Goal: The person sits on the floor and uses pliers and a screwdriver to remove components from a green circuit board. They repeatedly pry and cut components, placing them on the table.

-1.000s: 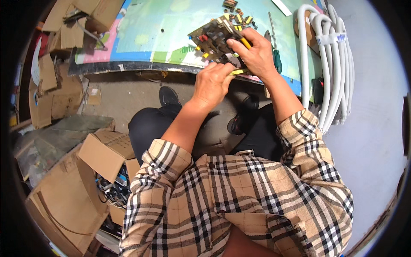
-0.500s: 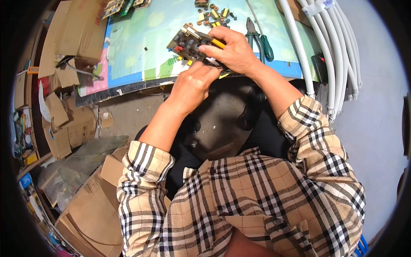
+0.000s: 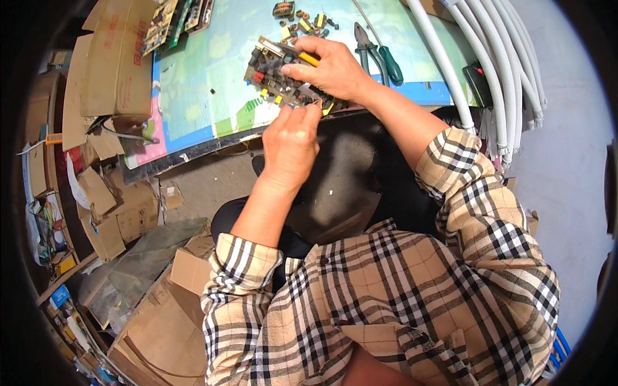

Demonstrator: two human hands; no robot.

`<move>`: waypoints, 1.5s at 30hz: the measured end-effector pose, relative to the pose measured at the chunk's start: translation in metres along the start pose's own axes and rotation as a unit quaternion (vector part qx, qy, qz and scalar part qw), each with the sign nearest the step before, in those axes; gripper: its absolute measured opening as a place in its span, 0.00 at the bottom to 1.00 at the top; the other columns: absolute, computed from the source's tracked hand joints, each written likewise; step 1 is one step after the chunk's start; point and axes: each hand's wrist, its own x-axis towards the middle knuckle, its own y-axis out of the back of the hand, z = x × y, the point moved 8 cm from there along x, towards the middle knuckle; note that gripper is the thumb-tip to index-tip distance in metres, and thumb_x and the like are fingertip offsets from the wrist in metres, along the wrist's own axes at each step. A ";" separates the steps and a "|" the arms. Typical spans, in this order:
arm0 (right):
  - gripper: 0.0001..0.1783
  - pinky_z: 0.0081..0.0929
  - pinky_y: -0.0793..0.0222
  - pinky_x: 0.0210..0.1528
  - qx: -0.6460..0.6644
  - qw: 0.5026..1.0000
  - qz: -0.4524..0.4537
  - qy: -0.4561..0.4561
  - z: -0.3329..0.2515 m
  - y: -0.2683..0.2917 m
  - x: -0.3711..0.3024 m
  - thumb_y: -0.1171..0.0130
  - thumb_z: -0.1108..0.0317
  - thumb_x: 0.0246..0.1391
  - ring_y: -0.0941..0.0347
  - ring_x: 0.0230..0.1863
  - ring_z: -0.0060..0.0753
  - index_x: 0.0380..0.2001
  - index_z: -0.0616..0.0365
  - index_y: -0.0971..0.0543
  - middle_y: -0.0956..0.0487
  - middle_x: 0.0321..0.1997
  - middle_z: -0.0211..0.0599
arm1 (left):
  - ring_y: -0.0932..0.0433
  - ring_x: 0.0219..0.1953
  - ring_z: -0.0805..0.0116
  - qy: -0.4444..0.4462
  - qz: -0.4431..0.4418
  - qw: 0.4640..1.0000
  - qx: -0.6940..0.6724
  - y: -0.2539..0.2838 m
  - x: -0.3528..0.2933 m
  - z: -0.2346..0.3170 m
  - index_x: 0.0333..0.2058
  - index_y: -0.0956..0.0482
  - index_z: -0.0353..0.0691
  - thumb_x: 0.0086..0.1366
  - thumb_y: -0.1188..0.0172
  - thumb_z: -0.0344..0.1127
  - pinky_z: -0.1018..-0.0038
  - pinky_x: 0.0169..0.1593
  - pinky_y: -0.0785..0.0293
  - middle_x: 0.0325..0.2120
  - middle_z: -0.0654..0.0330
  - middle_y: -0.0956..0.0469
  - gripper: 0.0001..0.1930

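A circuit board (image 3: 273, 69) crowded with dark parts is tilted over the front part of the table. My right hand (image 3: 338, 69) grips its right side, the thumb lying over the parts. A yellow piece (image 3: 309, 58) shows beneath those fingers; whether it belongs to the board, I cannot tell. At the board's near edge, my left hand (image 3: 291, 145) has its fingers pinched together. What lies between them is hidden. Beyond the board are small loose components (image 3: 312, 24), some with yellow wrapping, and a dark transformer (image 3: 283, 9).
Pliers (image 3: 370, 51) and a green-handled screwdriver (image 3: 391, 65) lie right of my hands. Pale corrugated tubes (image 3: 505, 71) hang over the table's right side. More boards (image 3: 172, 26) lie at the far left, beside a cardboard box (image 3: 119, 58). Cartons (image 3: 122, 212) crowd the floor.
The whole view has shifted a little. My left hand has turned more upright at the board's near edge, while my right hand keeps its hold on the board.
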 end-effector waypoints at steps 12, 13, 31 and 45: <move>0.15 0.20 0.39 0.32 0.022 0.999 -0.038 -0.021 0.012 0.002 0.004 0.33 0.60 0.51 0.39 0.28 0.15 0.32 0.59 0.22 0.31 0.24 0.23 | 0.26 0.31 0.60 -0.038 -0.058 0.998 -0.005 -0.002 0.009 -0.010 0.32 0.24 0.43 0.46 0.42 0.21 0.66 0.33 0.25 0.25 0.61 0.26 0.13; 0.15 0.20 0.39 0.31 0.011 0.999 -0.038 -0.022 0.013 0.002 0.004 0.33 0.59 0.51 0.39 0.28 0.15 0.32 0.59 0.23 0.31 0.23 0.23 | 0.26 0.31 0.60 -0.043 -0.065 0.997 -0.019 -0.001 0.010 -0.013 0.32 0.24 0.44 0.46 0.42 0.22 0.66 0.33 0.25 0.24 0.61 0.26 0.13; 0.18 0.23 0.38 0.31 -0.026 0.999 0.021 -0.007 -0.009 0.002 0.003 0.33 0.58 0.50 0.39 0.28 0.18 0.31 0.62 0.26 0.32 0.23 0.28 | 0.27 0.41 0.47 0.192 -0.036 0.959 -0.206 -0.007 0.001 -0.037 0.37 0.27 0.34 0.50 0.32 0.33 0.58 0.45 0.31 0.33 0.46 0.25 0.17; 0.15 0.24 0.36 0.32 -0.032 0.998 0.018 0.046 -0.022 -0.004 -0.006 0.34 0.61 0.50 0.36 0.28 0.21 0.30 0.62 0.25 0.30 0.24 0.31 | 0.28 0.42 0.52 0.357 0.024 0.893 -0.272 -0.021 -0.017 -0.043 0.35 0.25 0.33 0.52 0.31 0.41 0.64 0.49 0.33 0.37 0.47 0.28 0.19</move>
